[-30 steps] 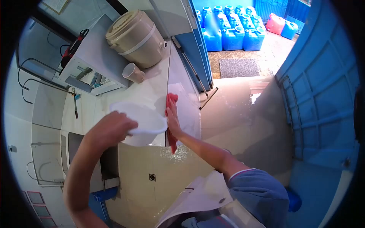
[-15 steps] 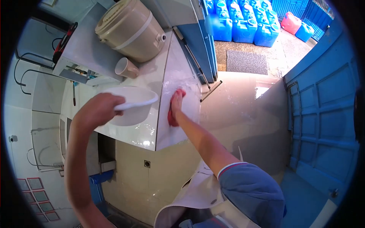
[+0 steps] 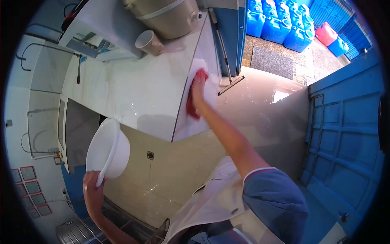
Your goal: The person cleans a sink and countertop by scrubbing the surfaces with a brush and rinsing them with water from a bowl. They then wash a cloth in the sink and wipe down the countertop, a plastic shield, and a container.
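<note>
My left hand (image 3: 93,188) grips the rim of a white plastic basin (image 3: 118,156). The basin is tilted, its mouth turned to the upper left, and hangs off the near edge of the white counter. Under my right hand (image 3: 198,90) a red cloth (image 3: 191,106) is pressed against the white tiled side panel (image 3: 195,128) of the counter. Parts of the cloth stick out above and below the fingers, which lie over it. Wet, shiny patches show on the counter top (image 3: 118,93).
A beige water cooler (image 3: 170,20) and a mug (image 3: 149,42) stand on the counter. A squeegee (image 3: 231,85) leans by the blue wall. Blue jerrycans (image 3: 298,38) and a red one (image 3: 326,34) are outside the blue door (image 3: 345,122). A drain (image 3: 150,155) is in the floor.
My left hand has carried the basin down and left, from over the counter to beyond its edge. My right hand remains on the cloth against the side panel. The view has shifted.
</note>
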Demonstrator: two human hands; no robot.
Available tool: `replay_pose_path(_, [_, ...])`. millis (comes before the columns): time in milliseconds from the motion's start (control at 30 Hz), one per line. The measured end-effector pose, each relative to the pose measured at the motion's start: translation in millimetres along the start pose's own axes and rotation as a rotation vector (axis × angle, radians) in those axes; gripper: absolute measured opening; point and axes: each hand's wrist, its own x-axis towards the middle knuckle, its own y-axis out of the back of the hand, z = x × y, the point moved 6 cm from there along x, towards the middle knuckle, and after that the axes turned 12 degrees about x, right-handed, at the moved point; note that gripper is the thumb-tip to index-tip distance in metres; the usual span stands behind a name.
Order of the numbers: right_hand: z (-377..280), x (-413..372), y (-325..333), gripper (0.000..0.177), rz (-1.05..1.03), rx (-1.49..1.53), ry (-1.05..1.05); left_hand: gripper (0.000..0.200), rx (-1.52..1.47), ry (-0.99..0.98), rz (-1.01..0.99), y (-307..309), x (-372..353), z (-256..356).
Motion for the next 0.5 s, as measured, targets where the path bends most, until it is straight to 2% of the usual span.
replay_pose_path(33, [-8,30,-10,0.043,0.003,0.006,0.111,0.013,-0.034,0.074,-0.004,-11,-15,-23])
replay_pose_path(100, [-34,44,-19,0.045,0.011,0.057,-0.081,0.015,-0.073,0.155,-0.015,-31,-43,-58])
replay_pose_path(133, [-39,44,-23,0.045,0.006,0.05,-0.079,0.016,-0.091,0.179,0.012,-40,-53,-72])
replay_pose_path(200, [-53,31,-27,0.048,0.013,-0.118,0.007,0.018,-0.119,0.207,0.034,-56,-69,-99])
replay_pose_path(300, [-79,-13,-34,0.05,-0.059,-0.188,0.108,0.019,-0.153,0.284,0.032,-79,-91,-149])
replay_pose_path(367, [-82,-39,-41,0.049,-0.048,-0.577,0.484,0.018,-0.136,0.234,0.08,-91,-107,-187])
replay_pose_path(433, [-109,-80,-56,0.05,-0.118,-0.692,0.45,0.018,-0.175,0.239,0.117,-100,-123,-224])
replay_pose_path(500, [-118,-116,-71,0.048,-0.245,-1.123,0.671,0.018,-0.212,0.22,0.155,-102,-134,-263])
